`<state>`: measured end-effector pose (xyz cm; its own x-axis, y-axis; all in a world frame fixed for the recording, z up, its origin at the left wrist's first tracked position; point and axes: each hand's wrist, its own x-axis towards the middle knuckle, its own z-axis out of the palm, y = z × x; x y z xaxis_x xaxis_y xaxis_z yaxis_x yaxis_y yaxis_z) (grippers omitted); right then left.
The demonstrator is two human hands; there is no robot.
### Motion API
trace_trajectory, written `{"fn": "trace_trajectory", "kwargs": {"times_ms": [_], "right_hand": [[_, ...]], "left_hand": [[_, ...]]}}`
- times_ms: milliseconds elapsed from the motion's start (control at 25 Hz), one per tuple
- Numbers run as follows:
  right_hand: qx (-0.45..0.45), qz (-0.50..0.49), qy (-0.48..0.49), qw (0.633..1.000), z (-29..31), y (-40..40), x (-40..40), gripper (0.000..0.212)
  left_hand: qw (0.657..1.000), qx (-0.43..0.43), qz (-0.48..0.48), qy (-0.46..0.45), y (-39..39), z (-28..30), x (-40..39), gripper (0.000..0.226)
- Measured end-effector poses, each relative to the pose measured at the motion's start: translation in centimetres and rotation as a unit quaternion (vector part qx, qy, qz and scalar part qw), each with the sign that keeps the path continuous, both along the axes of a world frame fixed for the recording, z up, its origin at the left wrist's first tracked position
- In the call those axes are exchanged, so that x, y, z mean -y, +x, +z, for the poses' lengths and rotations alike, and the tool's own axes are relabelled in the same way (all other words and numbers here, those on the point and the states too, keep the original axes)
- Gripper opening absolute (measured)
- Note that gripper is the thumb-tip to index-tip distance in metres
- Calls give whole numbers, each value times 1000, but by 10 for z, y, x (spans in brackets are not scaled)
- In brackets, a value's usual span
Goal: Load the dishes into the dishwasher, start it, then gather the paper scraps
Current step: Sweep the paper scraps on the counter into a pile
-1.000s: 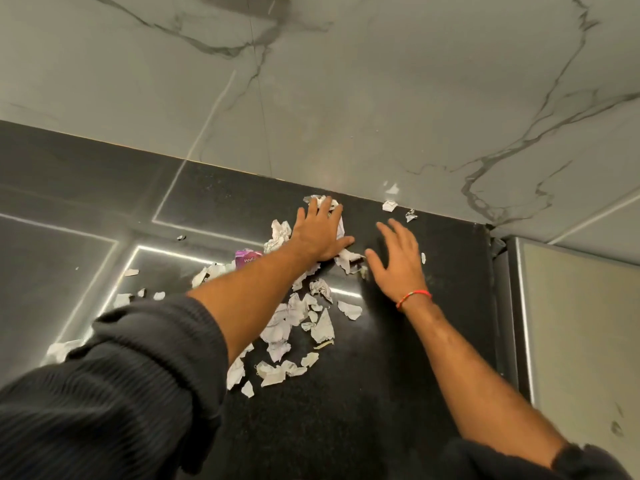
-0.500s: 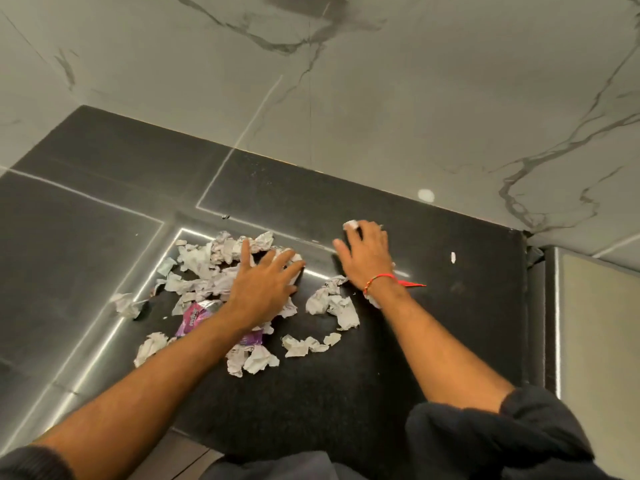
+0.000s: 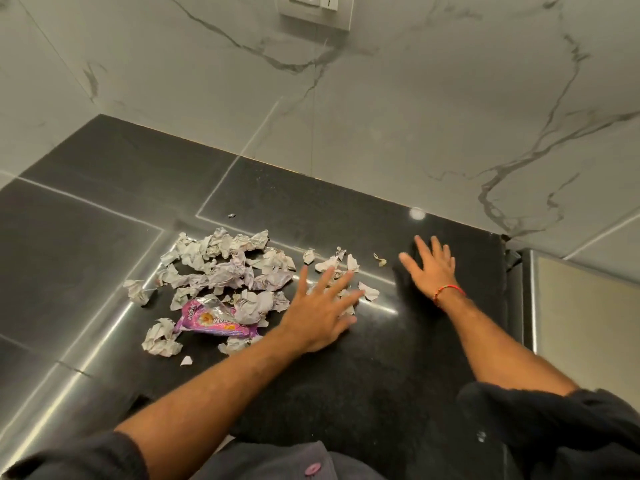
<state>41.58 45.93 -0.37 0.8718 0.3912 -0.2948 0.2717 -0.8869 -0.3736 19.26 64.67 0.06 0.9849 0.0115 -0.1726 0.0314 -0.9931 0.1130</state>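
Dark stone counter against a marble-look wall

The glossy black counter (image 3: 346, 237) mirrors pale tile seams and a round spot of light near its far edge. Grey-veined white wall tiles (image 3: 415, 116) rise behind it, with a white socket plate (image 3: 314, 8) at the top. A brushed steel panel (image 3: 581, 313) flanks the counter's right edge
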Motion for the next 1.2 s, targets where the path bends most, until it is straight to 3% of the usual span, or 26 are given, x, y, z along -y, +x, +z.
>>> {"fn": "trace_trajectory", "kwargs": {"times_ms": [80, 280, 440, 560, 640, 720, 800, 920, 1040, 1200], "right_hand": [[12, 56, -39, 998, -12, -23, -16, 70], [39, 206, 34, 977, -25, -119, -91, 69], [-50, 308, 108, 944, -28, -201, -154, 68], [-154, 264, 255, 917, -15, -222, -171, 55], [-104, 238, 298, 919, -10, -215, -163, 63], [-17, 251, 212, 944, -9, -200, -144, 82], [14, 260, 74, 963, -7, -195, -122, 111], [0, 327, -30, 945, -8, -211, -115, 133], [-19, 358, 1, 934, -13, -235, -144, 120], [-132, 270, 137, 944, -11, -257, -191, 81]], "left_hand": [[999, -22, -23, 42, 0, -7, 9, 61], [993, -7, -13, 118, -47, -17, -38, 58], [992, 13, -16, 123, -103, -11, -86, 47], [993, 8, 26, 113, -136, -6, -114, 47], [992, 16, 83, 92, -156, -2, -129, 55], [989, 59, 128, 41, -177, 5, -136, 60], [983, 113, 141, 19, -198, 1, -131, 61], [988, 71, 132, 28, -212, -15, -107, 79], [988, 27, 139, 57, -209, -33, -100, 79], [980, 43, 176, 77, -212, -28, -131, 59]]}}
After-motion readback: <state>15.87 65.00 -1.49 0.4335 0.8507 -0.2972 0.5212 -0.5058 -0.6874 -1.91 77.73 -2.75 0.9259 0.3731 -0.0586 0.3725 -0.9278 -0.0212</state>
